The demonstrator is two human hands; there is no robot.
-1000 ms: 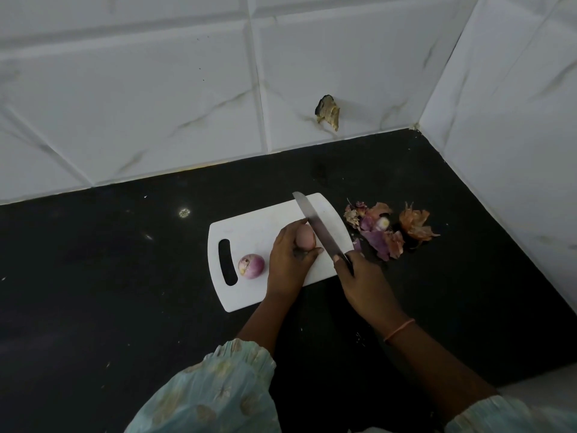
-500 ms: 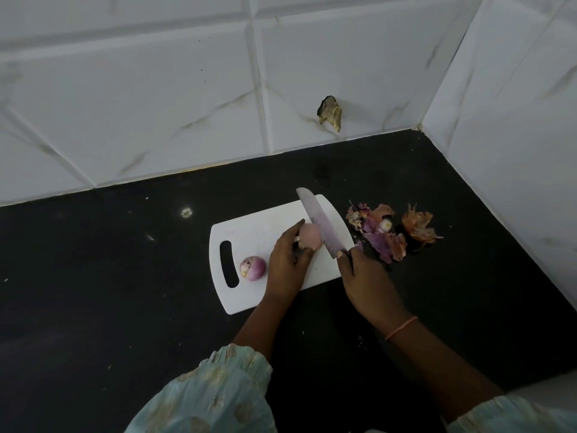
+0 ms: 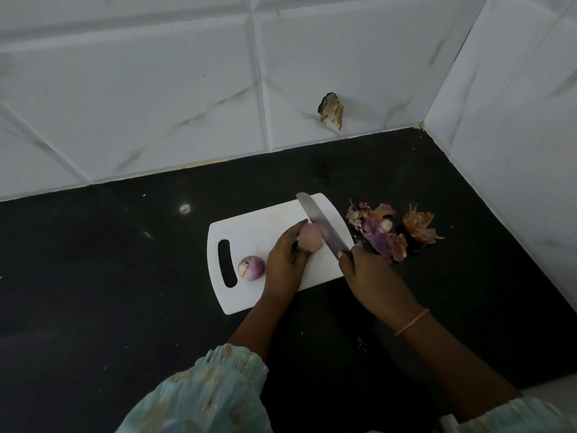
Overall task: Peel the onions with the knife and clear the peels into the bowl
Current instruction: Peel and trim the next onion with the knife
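Note:
On the black counter lies a white cutting board [image 3: 268,226]. My left hand [image 3: 285,260] grips a pinkish unpeeled onion [image 3: 310,237] over the board's middle. My right hand [image 3: 371,276] holds a knife [image 3: 321,226] by its handle, the blade slanting up-left and lying against the onion's right side. A second, purple peeled onion [image 3: 251,268] sits on the board near its handle slot. A pile of onion peels [image 3: 390,229] lies on the counter just right of the board. No bowl is in view.
White tiled walls [image 3: 187,89] close off the back and right of the counter [image 3: 93,276], meeting in a corner at the far right. A broken patch [image 3: 331,110] marks the back wall. Pale patterned sleeves cover both of my forearms at the bottom.
The knife blade tilted flatter, then settled back against the onion's right side. My left hand kept hold of the onion, shifting it slightly. The peeled onion and peels stayed put.

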